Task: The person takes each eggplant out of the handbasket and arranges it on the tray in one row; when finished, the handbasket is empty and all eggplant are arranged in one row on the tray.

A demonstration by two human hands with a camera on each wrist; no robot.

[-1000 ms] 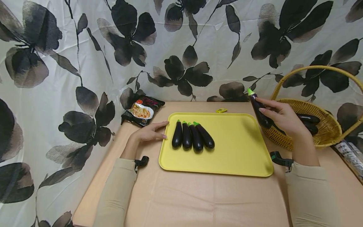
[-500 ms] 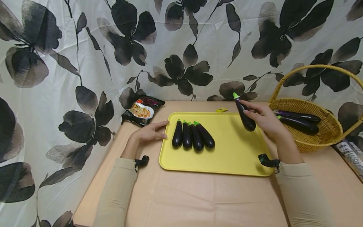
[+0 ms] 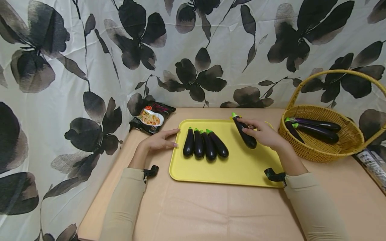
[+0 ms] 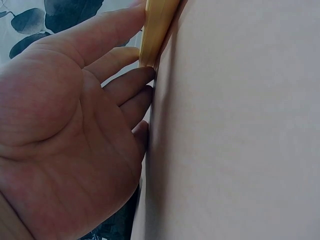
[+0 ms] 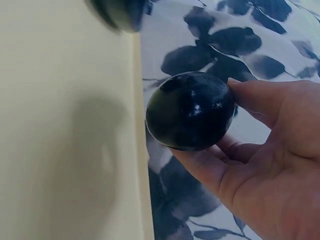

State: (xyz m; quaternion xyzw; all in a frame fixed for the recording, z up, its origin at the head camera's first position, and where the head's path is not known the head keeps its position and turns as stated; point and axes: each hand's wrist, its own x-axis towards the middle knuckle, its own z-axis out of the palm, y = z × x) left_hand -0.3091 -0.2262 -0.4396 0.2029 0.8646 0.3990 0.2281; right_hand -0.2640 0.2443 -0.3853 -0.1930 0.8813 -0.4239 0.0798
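My right hand (image 3: 261,133) pinches a dark purple eggplant (image 3: 243,132) above the right half of a yellow tray (image 3: 256,170). Its green stem end points up and away; the right wrist view shows the rounded bottom of this eggplant (image 5: 192,111) between thumb and fingers. On the tray's left side, several eggplants (image 3: 209,147) lie side by side with stems to the back. My left hand (image 3: 157,140) touches the tray's left edge with extended fingers. In the left wrist view, the thumb and fingertips of that hand (image 4: 75,110) meet the tray rim (image 4: 152,35).
A wicker basket (image 3: 324,155) with a tall handle stands at the right, holding three eggplants (image 3: 316,132). Behind the tray's left corner lies a black noodle packet (image 3: 152,117). A small yellow packet (image 3: 235,117) sits past the back rim. A floral curtain hangs behind the table.
My right hand has carried the eggplant leftward from the basket to over the tray, and lowered it somewhat. The left hand and the eggplants on the tray stay put.
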